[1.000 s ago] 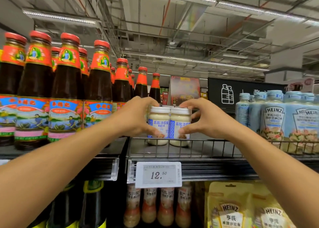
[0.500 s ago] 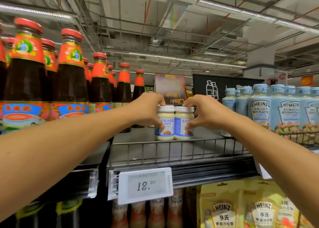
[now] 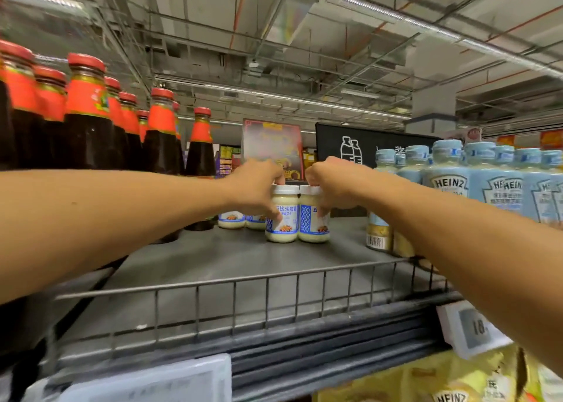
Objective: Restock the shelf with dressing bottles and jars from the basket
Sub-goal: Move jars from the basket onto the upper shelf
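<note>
Jars of pale salad dressing are standing upright and touching, side by side, on the grey shelf [image 3: 243, 258], well back from its front edge. The left grip [image 3: 256, 188] is holding the left jar [image 3: 286, 219], with the thumb lying across the label and the fingers curling over the white lid. The right grip [image 3: 332, 185] is holding the right jar [image 3: 309, 223] the same way. Two rear jars [image 3: 231, 220] of the same kind are standing just behind and to the left, partly hidden by the left grip, making four in all.

Dark sauce bottles [image 3: 88, 121] with red caps are crowding the shelf's left side, at least eight showing. Pale blue Heinz bottles [image 3: 447, 176] are lining its right side, at least seven. A wire rail [image 3: 237, 280] is running along the front edge, and both forearms are reaching over it. Yellow pouches [image 3: 441, 383] are sitting below the front right corner, beside a price tag [image 3: 469, 328].

Compared with half a second ago, the held pair is sitting deeper on the shelf, farther from the rail, and the rear jars are now showing.
</note>
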`<action>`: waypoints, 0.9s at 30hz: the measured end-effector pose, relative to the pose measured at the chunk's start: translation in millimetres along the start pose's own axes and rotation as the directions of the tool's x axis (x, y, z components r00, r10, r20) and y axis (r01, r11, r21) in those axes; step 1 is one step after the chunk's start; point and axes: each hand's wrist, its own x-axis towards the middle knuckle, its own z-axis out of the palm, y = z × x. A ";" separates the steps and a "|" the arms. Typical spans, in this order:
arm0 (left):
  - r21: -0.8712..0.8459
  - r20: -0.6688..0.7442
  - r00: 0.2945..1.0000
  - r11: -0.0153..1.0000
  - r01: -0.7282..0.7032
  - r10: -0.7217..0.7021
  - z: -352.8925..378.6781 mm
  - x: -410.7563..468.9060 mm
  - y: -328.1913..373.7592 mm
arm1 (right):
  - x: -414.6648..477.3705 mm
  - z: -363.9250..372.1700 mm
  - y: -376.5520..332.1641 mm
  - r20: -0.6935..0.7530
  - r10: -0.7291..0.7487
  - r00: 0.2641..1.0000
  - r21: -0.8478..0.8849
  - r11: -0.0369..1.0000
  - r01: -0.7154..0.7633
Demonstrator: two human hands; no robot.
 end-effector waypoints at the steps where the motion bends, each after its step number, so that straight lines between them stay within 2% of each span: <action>1: 0.026 -0.001 1.000 1.000 -0.006 0.006 3.1 6.2 -0.8 | 5.5 2.6 4.3 0.017 -0.003 1.000 -0.009 1.000 0.003; 11: 0.144 0.058 0.998 0.989 -0.017 0.009 24.5 59.9 -10.3 | 55.2 20.2 19.5 0.144 -0.032 0.989 -0.136 0.989 0.052; 17: 0.195 0.061 0.998 0.981 0.003 -0.015 39.4 76.7 -17.6 | 78.7 33.1 20.9 0.154 -0.035 0.987 -0.160 0.985 0.060; 27: 0.168 0.098 0.994 0.983 -0.071 0.055 57.6 88.6 -43.0 | 106.1 45.8 19.2 0.218 -0.075 0.973 -0.243 0.961 0.129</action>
